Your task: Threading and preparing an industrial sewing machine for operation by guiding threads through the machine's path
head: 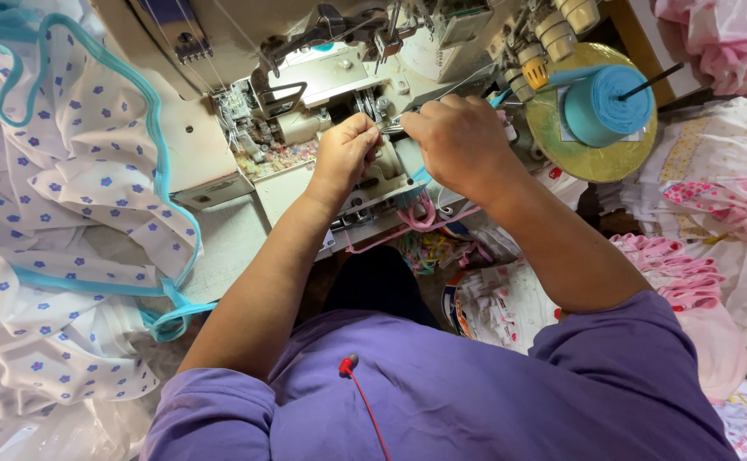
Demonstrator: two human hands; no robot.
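Both my hands are up at the front of a cream industrial sewing machine (211,162). My left hand (345,152) is pinched shut, fingertips at a small metal tool (392,128), likely tweezers, near the machine's threading parts. My right hand (459,141) is closed around the same tool from the right. A thin thread (463,84) runs from the hands up to the right. Pink tape (420,220) loops out below the machine's open front.
White fabric with blue flowers and teal trim (58,213) is heaped on the left. A teal tape roll (600,107) sits on a gold disc (591,158) at upper right. Pink and white garments (715,213) pile at right. Thread cones (557,30) stand at the top.
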